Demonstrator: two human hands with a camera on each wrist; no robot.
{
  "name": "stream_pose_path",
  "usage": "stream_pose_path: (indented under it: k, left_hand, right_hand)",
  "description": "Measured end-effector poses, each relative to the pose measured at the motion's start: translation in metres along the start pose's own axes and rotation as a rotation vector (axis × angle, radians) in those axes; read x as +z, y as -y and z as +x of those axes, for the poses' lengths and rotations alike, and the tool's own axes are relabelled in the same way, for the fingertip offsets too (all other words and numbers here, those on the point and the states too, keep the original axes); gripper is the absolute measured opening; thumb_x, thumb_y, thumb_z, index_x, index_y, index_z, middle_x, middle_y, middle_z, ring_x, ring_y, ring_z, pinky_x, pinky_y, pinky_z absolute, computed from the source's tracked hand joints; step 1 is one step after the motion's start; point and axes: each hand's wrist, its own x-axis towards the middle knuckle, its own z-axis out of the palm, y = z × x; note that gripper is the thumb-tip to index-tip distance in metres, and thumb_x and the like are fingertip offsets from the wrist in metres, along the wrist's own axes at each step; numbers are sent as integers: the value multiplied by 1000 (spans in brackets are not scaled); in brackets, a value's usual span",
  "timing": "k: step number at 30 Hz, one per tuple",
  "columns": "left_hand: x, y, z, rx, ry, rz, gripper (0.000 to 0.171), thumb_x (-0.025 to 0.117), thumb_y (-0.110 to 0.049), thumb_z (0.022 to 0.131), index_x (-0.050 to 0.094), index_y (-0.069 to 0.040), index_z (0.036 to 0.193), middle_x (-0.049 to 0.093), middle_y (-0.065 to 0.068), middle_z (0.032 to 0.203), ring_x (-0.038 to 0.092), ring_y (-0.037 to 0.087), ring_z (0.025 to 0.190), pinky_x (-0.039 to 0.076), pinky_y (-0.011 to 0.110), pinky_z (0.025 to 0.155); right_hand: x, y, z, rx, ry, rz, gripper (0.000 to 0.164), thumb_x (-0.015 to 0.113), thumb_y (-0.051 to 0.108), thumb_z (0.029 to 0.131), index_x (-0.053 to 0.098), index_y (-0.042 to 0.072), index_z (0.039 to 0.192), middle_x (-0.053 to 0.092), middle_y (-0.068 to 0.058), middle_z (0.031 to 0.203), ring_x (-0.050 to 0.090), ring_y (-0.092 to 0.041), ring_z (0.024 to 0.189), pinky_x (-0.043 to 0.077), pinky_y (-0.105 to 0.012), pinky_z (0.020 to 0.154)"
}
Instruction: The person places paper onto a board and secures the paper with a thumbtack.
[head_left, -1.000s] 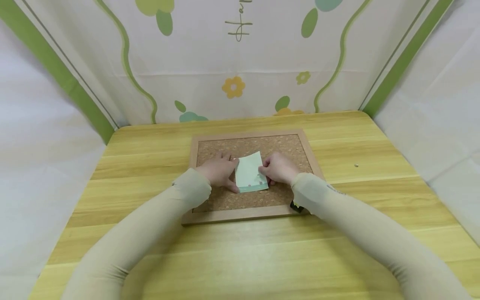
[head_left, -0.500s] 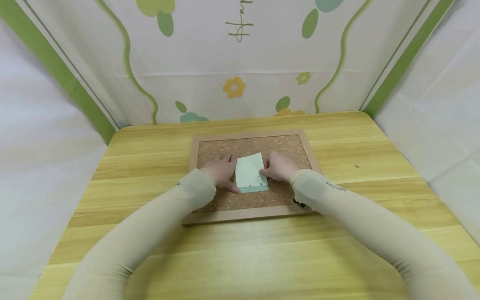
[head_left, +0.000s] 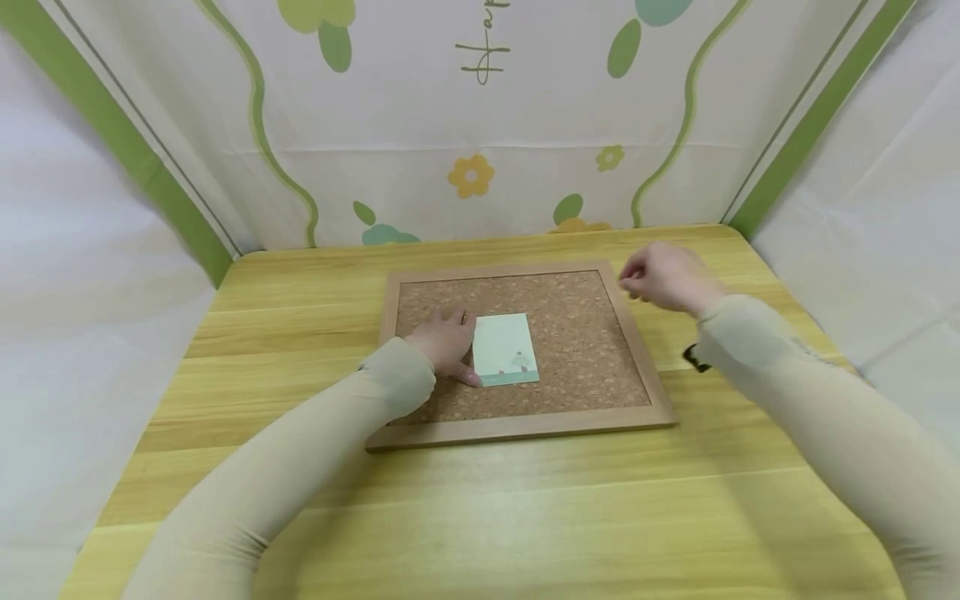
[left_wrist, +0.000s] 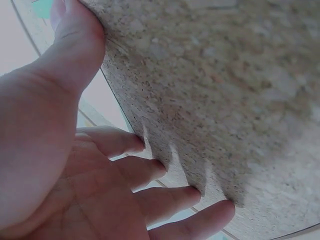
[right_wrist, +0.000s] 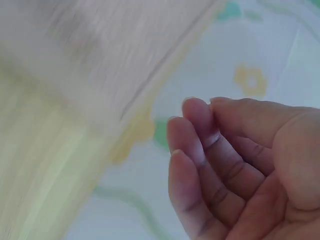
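Observation:
A small pale sheet of note paper (head_left: 501, 343) with a green band and tiny drawings along its bottom lies on a wood-framed corkboard (head_left: 581, 333). My left hand (head_left: 446, 343) rests at the paper's left edge, fingers spread and thumb by the lower left corner. In the left wrist view, the fingertips of that left hand (left_wrist: 135, 170) press against the cork (left_wrist: 200, 90). My right hand (head_left: 667, 275) is over the table, just beyond the board's right side. Its fingers are loosely bent, thumb near the index fingertip, and nothing shows between them in the right wrist view.
The board lies on a light wooden table (head_left: 480, 517). A white cloth with flowers and leaves (head_left: 405, 117) hangs behind the table, and plain white cloth (head_left: 82, 292) hangs at both sides. A dark strap (head_left: 696, 358) shows under my right wrist.
My right hand has let go of the paper's right edge and moved right, off the board. The paper now lies flatter. A small silvery piece on the right is hidden now. The left hand stays.

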Motion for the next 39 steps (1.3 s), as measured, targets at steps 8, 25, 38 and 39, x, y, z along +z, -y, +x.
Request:
stream_pose_path:
  k: [8,25,38,39]
  left_hand:
    - [2,0,2,-12,-1,-13,114,62,-62,65,8,-3,147,5,19,151,12,50,131,30,57,97]
    - [2,-1,-1,-12,-13,-43,112,63,-58,67,8,-3,147,5,19,151,14,49,130,28,55,100]
    - [2,-2,2,-23,-20,3,113,63,-60,65,10,-2,147,8,19,151,20,49,129,33,59,94]
    - [2,-2,2,-24,-21,9,113,63,-60,66,10,-2,147,8,19,151,20,49,129,33,58,95]
  right_hand:
    - [-42,-79,-36,112,-36,-11,27,59,27,90,66,4,101,67,-4,81,63,-24,73,47,-36,59]
    - [4,-159,-56,7,110,-118,19,68,19,84,68,10,100,66,0,84,59,-15,75,46,-35,65]
    - [22,-173,-55,31,79,-129,10,67,22,84,70,15,91,66,4,80,56,-14,71,44,-36,65]
    - [23,-174,-55,31,71,-132,10,67,23,85,70,16,91,66,4,80,56,-13,70,43,-36,64]
